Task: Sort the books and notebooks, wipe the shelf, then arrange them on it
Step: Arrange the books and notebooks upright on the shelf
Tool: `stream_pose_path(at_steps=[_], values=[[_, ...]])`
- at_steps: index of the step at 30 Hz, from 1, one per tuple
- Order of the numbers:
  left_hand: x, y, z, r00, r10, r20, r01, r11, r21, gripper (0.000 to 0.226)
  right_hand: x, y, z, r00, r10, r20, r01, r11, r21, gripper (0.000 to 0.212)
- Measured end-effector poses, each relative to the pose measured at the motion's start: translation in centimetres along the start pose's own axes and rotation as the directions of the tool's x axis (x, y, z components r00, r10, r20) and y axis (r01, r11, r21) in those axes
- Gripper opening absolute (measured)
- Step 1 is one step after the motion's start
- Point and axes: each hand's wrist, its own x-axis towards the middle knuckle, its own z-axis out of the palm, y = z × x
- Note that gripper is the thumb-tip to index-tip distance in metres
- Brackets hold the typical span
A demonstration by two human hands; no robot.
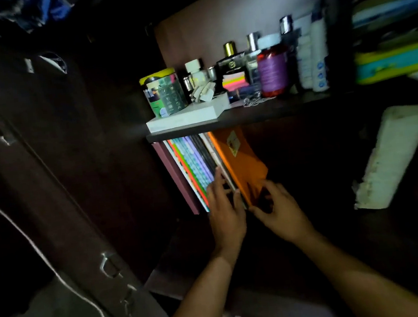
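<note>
Books and notebooks (198, 170) stood in a slanted row at the left end of the dark lower shelf (176, 243), their spines pale blue, lilac, green, orange and black, leaning against a maroon hardcover (176, 175) at the far left. At the right end of the row an orange softcover notebook (241, 162) with a small pale sticker on its cover tilted the same way. The left hand (225, 208) lay flat against the spines with fingers straight and spread narrowly, touching the black and lilac ones. The right hand (281, 212) had its fingers curled about the lower corner of the orange notebook, pinching it; the light there was too dim to show the exact grip. On the upper shelf (225, 124) a flat white box (190, 117) lay at the front edge with a round green and yellow tin (164, 93) resting on it. Beside these stood perfume bottles (233, 61), a stack of neon sticky notes (234, 82), a red jar with a purple label (272, 73) and white tubes (311, 52). A worn pale book (395, 155) leaned in the neighbouring compartment to the right. A white cord (44, 258) hung across the dark cabinet door (45, 151) on the left.
</note>
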Motion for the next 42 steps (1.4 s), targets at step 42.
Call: stream_pose_path(at_steps=[42], values=[[-46.6,51.1,1.6,-0.194,0.63,0.752,0.008,0.768,-0.641,0.063,-74.5,-12.9,-37.7,0.291,0.528,-0.798,-0.914,0.4,-0.068,0.066]])
